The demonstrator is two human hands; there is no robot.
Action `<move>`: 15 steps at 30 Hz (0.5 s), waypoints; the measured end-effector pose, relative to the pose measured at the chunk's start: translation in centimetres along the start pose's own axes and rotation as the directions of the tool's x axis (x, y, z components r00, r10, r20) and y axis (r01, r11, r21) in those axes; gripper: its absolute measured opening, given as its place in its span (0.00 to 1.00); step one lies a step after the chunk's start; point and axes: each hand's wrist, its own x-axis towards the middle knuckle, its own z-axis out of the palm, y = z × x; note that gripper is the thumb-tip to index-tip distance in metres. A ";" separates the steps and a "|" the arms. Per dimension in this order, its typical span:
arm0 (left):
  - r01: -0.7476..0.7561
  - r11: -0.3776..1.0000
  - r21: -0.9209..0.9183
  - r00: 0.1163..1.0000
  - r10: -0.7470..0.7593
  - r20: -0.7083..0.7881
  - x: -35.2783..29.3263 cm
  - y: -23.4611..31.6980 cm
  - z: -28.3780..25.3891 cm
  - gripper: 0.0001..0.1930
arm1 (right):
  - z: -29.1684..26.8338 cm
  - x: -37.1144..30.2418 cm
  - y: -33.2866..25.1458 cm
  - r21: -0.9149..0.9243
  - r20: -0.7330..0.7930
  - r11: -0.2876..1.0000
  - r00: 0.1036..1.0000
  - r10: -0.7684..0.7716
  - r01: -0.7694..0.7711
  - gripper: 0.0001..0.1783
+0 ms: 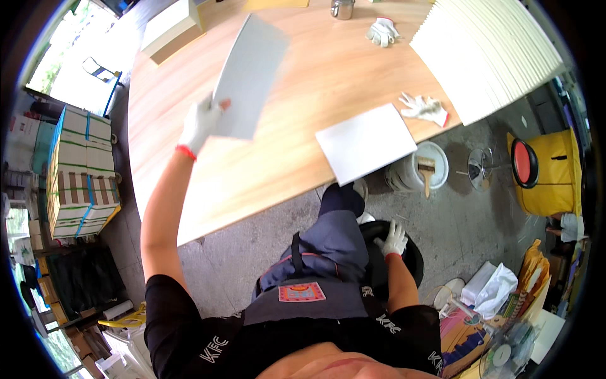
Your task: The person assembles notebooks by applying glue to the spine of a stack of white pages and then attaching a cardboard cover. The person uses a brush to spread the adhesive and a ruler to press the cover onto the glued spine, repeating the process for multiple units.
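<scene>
My left hand, in a white glove with a red cuff, grips the lower left edge of a pale grey-white sheet. The sheet is tilted over the wooden table, its far end slightly blurred. My right hand, gloved alike, is down at my right side with its fingers stretched out. It lies over a black rounded thing, perhaps a stool seat; whether it presses on it I cannot tell. A white rectangular board rests on the table's near right edge.
On the wooden table are a tall stack of white boards, two loose gloves, a metal cup and a pale block-shaped stack. A white bucket with a brush stands below its edge. Strapped bundles stand left.
</scene>
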 end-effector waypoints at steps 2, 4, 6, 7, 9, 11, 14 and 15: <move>-0.030 0.959 0.282 0.998 0.043 -0.040 8.3 4.0 0.5 0.18 | 1.4 0.7 0.8 -0.094 0.120 0.991 0.989 -0.082 0.094 0.61; -0.112 0.843 0.526 0.966 0.216 -0.141 13.5 7.6 2.2 0.17 | 3.7 0.9 2.2 -0.114 0.038 0.978 0.984 -0.172 0.175 0.60; -0.177 0.753 0.634 0.940 0.321 -0.119 19.4 7.0 5.5 0.19 | 5.5 1.2 3.8 -0.118 -0.112 0.957 0.954 -0.278 0.265 0.42; -0.231 0.703 0.673 0.917 0.388 -0.091 22.6 7.2 8.0 0.20 | 7.0 0.8 4.5 -0.142 -0.219 0.953 0.931 -0.294 0.268 0.36; -0.321 0.590 0.741 0.867 0.498 -0.021 26.5 4.5 12.5 0.20 | 8.4 2.2 6.5 -0.225 -0.337 0.914 0.853 -0.399 0.338 0.32; -0.311 0.353 0.882 0.877 0.463 0.124 27.6 -0.8 18.2 0.23 | 7.9 4.1 9.2 -0.238 -0.271 0.849 0.807 -0.524 0.471 0.31; -0.372 0.619 0.691 0.902 0.418 0.111 26.9 -0.1 20.5 0.26 | 7.2 5.2 11.6 -0.163 -0.009 0.877 0.888 -0.460 0.452 0.30; -0.337 0.641 0.690 0.913 0.400 0.076 26.6 0.1 20.6 0.27 | 6.8 5.8 12.6 -0.103 0.021 0.878 0.884 -0.468 0.467 0.29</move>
